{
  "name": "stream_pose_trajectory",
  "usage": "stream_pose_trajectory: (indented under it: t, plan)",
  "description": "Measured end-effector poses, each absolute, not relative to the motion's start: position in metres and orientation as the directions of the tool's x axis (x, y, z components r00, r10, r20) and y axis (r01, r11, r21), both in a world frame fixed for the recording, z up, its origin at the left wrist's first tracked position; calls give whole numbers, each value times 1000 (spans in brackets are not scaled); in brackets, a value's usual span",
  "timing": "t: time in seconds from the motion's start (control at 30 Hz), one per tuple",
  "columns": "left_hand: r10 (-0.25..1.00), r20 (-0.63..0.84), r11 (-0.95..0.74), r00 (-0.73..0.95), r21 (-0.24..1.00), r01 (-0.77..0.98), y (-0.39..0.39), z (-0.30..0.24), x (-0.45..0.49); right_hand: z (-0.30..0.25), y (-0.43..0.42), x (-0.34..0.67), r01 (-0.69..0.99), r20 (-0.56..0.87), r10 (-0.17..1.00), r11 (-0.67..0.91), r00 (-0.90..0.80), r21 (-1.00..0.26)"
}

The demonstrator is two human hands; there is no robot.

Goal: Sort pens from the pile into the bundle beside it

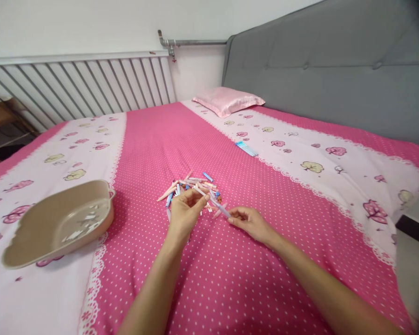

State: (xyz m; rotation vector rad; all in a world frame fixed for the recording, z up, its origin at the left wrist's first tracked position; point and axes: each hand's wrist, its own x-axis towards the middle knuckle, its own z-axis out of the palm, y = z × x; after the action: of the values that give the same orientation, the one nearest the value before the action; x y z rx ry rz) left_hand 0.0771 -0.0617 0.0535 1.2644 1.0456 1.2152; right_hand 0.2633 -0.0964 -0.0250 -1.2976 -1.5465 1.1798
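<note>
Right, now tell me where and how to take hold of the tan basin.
Grip the tan basin by the right end of its rim, coming from the right. A small loop juts outward there, so it should be easier to hook than the smooth wall. I'd lift it level, since white pieces lie loose inside.

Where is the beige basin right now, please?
In the head view, the beige basin sits at left on the bed, left of the pile of pen-like pieces.

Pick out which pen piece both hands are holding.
The pale lavender pen piece, running from the left hand to the right hand; other pieces lie in the mixed pile or the light-blue row beyond.
</note>
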Motion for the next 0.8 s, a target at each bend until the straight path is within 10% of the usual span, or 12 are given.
stream_pose_trajectory:
  t: [0.8]
  plan:
    - [962, 210, -247, 177, 943, 223, -59, 33, 83, -22, -99, 254, 124, -27, 979, -2, -201, -992]
